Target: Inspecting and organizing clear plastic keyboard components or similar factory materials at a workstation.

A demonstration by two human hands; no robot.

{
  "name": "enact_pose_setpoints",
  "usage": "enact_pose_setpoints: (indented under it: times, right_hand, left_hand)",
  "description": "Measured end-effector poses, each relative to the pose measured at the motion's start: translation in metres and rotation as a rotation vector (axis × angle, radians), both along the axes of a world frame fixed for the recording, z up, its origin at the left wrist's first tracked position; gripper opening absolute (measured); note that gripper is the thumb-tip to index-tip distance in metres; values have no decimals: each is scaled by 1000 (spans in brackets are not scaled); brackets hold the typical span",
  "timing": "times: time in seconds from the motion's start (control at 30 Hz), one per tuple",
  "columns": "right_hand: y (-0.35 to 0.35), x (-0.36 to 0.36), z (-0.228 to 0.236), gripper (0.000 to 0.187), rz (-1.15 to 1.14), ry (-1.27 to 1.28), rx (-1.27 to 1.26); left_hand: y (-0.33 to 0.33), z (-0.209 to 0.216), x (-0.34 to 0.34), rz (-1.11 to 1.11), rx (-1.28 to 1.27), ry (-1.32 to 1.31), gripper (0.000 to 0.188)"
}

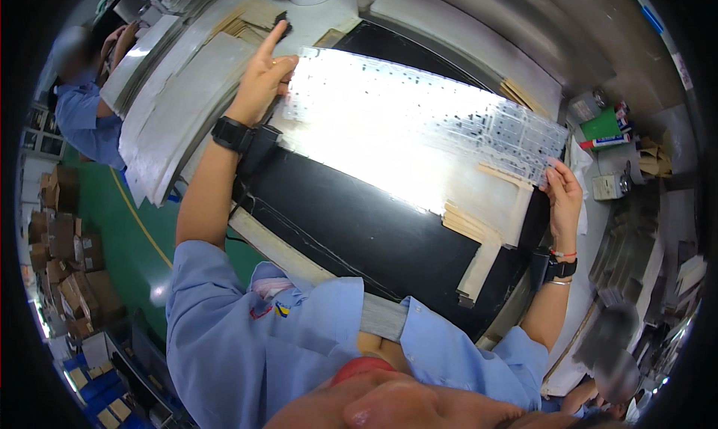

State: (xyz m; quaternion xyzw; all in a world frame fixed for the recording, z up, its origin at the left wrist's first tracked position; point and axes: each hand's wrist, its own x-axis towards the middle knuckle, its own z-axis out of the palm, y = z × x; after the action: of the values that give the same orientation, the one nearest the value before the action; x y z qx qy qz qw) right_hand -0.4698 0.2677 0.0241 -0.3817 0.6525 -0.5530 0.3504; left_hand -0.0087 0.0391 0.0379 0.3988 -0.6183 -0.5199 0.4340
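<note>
A long, shiny, see-through or metallic sheet [441, 115] dotted with small dark holes or marks stretches between my two hands above a black work surface [351, 227]. My left hand [265, 81] grips its left end between thumb and curled fingers, the index finger stretched out away from me. At the right end, my right hand [562, 193] pinches the near corner between thumb and fingers. Glare hides much of the sheet's middle. Partly beneath it lie pale flat panels with tan edges [482, 268]. What they are made of I cannot tell.
Stacks of thin grey-white sheets [179, 100] rise on the left, with a person in blue [86, 118] beyond them. A green container [600, 126] and a red-and-white tube [606, 141] stand at the right. Cardboard boxes [86, 294] sit on the green floor [134, 257].
</note>
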Motion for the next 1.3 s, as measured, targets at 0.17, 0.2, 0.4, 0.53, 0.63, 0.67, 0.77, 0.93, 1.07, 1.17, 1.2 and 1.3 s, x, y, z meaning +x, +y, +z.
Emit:
enact_pose_setpoints:
  times: [0.17, 0.2, 0.4, 0.53, 0.63, 0.67, 0.77, 0.93, 1.07, 1.17, 1.2, 1.3]
  right_hand:
    - [1, -10, -6, 23, -22, -31, -15]
    - [1, -12, -7, 23, -26, -28, -16]
    - [0, -16, -9, 24, -4, -62, -64]
    - [1, -17, -5, 25, 41, -80, -38]
    - [-4, -33, -4, 28, 33, -281, -104]
    - [-12, -41, -5, 28, 14, -262, -105]
    - [-46, -38, 0, 32, -112, -402, -199]
    - [-58, -10, 28, 35, -16, -387, -165]
    - [-16, 17, 36, 66, 582, 726, 169]
    - [-5, 29, 24, 55, 507, 1004, 69]
    - [-4, 28, 23, 55, 494, 1000, 87]
    - [-6, 27, 19, 25, 374, 524, 2]
  left_hand:
    - [4, 7, -3, -109, 22, 70, 68]
    - [4, 7, -5, -124, 12, 51, 69]
    - [4, 7, -4, -120, -9, 3, 67]
    - [5, 7, -5, -114, -23, 27, 66]
    - [0, 4, -4, -148, -20, -1, 62]
    - [-2, 3, -5, -62, -81, 31, 62]
    - [-9, -5, 4, 123, -224, -220, 65]
    - [-9, -16, 5, 112, -215, -541, 78]
    - [-12, -23, -2, 103, -220, -589, 84]
    - [-23, -35, -1, 78, -237, -663, 67]
    - [-24, -35, -3, 58, -234, -661, 67]
    - [-21, -22, -3, -121, -93, -514, 34]
